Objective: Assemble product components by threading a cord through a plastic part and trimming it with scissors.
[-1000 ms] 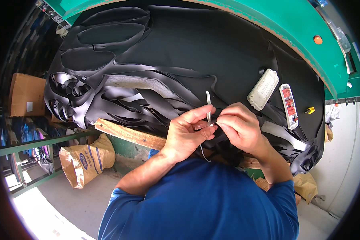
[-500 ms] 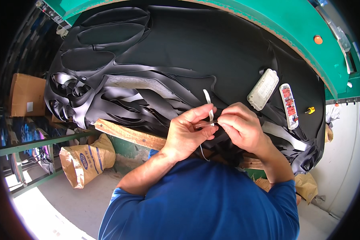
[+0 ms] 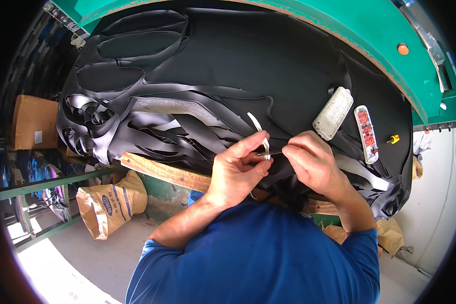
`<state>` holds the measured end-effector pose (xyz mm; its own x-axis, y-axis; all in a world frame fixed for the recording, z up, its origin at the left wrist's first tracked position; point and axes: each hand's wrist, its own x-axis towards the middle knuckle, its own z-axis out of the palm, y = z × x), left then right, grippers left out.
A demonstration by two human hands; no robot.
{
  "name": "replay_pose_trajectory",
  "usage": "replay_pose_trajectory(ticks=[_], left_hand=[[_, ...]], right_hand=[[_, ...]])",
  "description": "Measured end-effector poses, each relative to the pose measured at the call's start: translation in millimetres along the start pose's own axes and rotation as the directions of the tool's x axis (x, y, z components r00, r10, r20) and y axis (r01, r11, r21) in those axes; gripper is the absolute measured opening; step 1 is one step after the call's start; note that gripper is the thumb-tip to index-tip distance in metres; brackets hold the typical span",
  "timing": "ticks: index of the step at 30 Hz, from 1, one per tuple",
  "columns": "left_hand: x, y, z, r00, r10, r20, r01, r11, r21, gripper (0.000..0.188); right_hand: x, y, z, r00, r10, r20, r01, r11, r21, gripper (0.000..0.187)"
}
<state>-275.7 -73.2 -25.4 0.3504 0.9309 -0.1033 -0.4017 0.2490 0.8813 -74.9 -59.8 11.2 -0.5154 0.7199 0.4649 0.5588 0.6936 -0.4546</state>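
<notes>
Above the wooden edge: both bare hands are raised close together in front of the blue shirt, with black sheeting spread out beyond them
White strip: it rises from between the left fingers, slim and bendy by its look, its free end leaning toward the person's left
Left grip: thumb and forefinger are clamped on the white strip, leaving its upper length loose
Right grip: thumb and fingertips are together on a thin dark piece, which points across at the strip; from where I stand I can't tell blade from wire, or whether the two touch
Steadiness: I'd pinch the strip right beside where the thin piece points, since a long loose end would likely sway, and let the left hand stay quiet while the right does the fine work
Pressure: light and even seems best, with the left fingertips out of the line of that thin piece in case it slips
Cut ribbons: they lie tangled near the left wrist, and anything small dropped among them could be hard to find
White casing: it lies on the sheeting beyond the right hand, beside the long shell with red inserts, both well within reach
</notes>
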Motion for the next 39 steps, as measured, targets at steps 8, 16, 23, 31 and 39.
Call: replay_pose_trajectory(ticks=[8, 16, 23, 31, 39], left_hand=[[1.7, 3.3, 2.4, 0.999, -0.026, -0.03, 0.025, 0.999, -0.047, 0.055], [2.4, 0.3, 1.0, 0.999, -0.036, 0.004, 0.037, 0.995, -0.097, 0.055], [2.2, -0.8, 0.8, 0.998, -0.053, 0.016, 0.055, 0.989, -0.136, 0.056], [-1.7, 3.7, -0.1, 0.998, -0.066, 0.005, 0.066, 0.986, -0.156, 0.059], [-4.8, 7.3, -3.8, 0.998, -0.069, 0.002, 0.068, 0.988, -0.141, 0.06]], right_hand=[[2.6, -0.4, 3.8, 1.0, -0.011, -0.019, 0.012, 0.998, 0.058, 0.02], [3.2, 0.6, 12.1, 0.998, -0.023, -0.058, 0.03, 0.992, 0.125, 0.021], [1.5, -0.5, 11.1, 0.998, -0.027, -0.058, 0.033, 0.993, 0.116, 0.023], [-2.7, 0.7, 8.8, 0.998, -0.028, -0.05, 0.031, 0.998, 0.058, 0.021], [-3.0, 0.2, 7.2, 0.999, -0.013, -0.048, 0.015, 0.999, 0.042, 0.02]])
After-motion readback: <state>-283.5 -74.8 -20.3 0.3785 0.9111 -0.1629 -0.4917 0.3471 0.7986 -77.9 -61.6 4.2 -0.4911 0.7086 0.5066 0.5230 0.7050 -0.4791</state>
